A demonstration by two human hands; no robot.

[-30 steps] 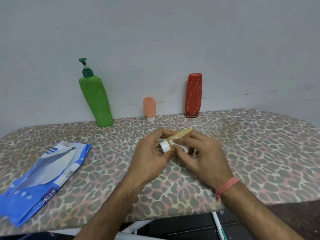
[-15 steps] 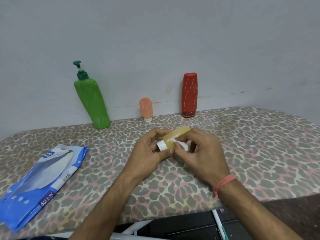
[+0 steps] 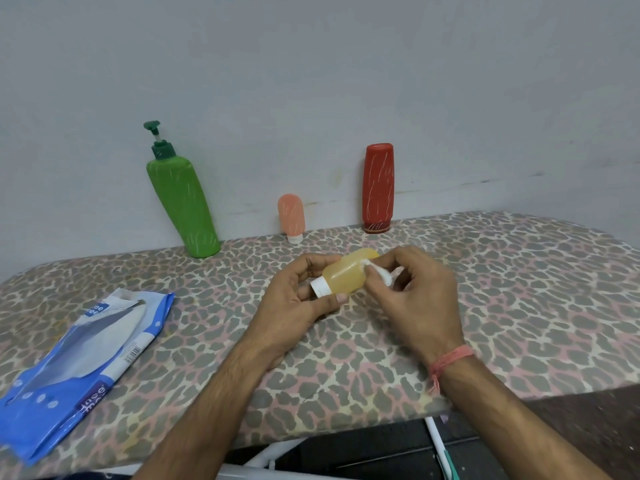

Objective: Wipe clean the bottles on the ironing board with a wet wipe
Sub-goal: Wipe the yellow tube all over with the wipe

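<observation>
Head view shows the ironing board (image 3: 485, 306) in its leopard-print cover filling the lower scene, and everything else I place against the small yellow bottle (image 3: 346, 275) held just above its middle. Far to that bottle's left lies the blue wet-wipe packet (image 3: 79, 358). Behind it, along the wall, stand the green pump bottle (image 3: 183, 202), the red bottle (image 3: 378, 188) and the little peach bottle (image 3: 291, 216) between them, all well apart from the hands.

The left hand (image 3: 294, 306) has its fingers closed round the yellow bottle near the white cap. The right hand (image 3: 415, 299) pinches a wadded wet wipe (image 3: 379, 273) and presses it on the bottle's side.

Compared with a second ago, the wipe has travelled from the cap end up toward the bottle's far end, and more of the yellow body now shows. I'd judge this bottle is mid-wipe and nearly covered. The three at the wall bear pale streaks, and I take them to be uncleaned as yet.
</observation>
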